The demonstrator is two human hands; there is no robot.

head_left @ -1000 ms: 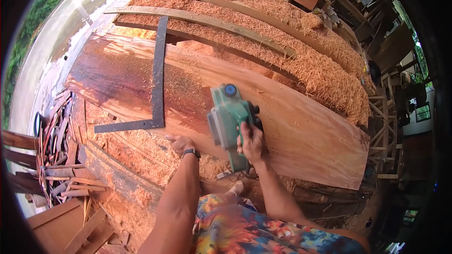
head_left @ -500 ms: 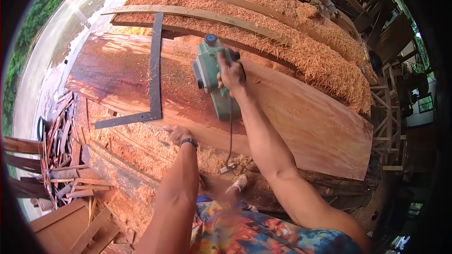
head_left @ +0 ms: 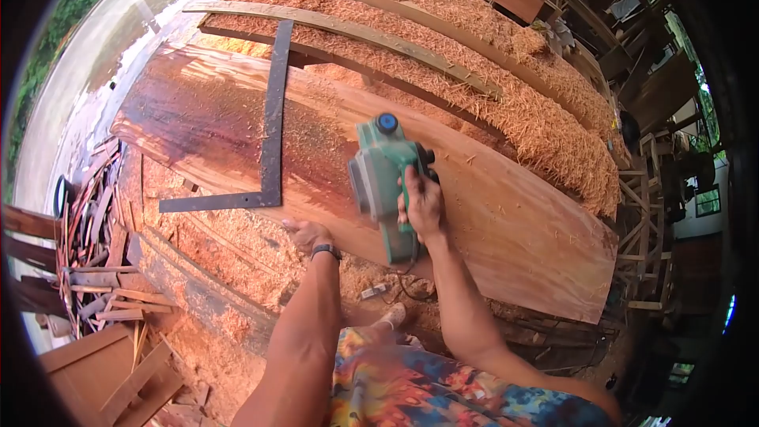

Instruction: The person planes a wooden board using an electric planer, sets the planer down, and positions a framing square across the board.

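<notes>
Two bare hands are at the wide wooden board [head_left: 506, 229], which runs from 10 o'clock to 4 o'clock. The right hand [head_left: 424, 209] has its grip closed around the handle of the green planer [head_left: 385, 182]. This planer is on the board, near the centre of the view, and its blue knob [head_left: 387, 122] is toward 12 o'clock. At 7 o'clock from the planer, the left hand [head_left: 310, 236] is at the near edge of the board; its fingers are partly hidden, so I cannot tell how far this grip is open. Toward 10 o'clock, a dark metal square [head_left: 273, 111] lies across the board. At 1 o'clock, strips of wood [head_left: 356, 29] lie on heaped shavings [head_left: 545, 130]. At 9 o'clock, beside scrap wood [head_left: 91, 229], stands a dark round rim [head_left: 60, 195], maybe of a container; its content I cannot make out.
</notes>
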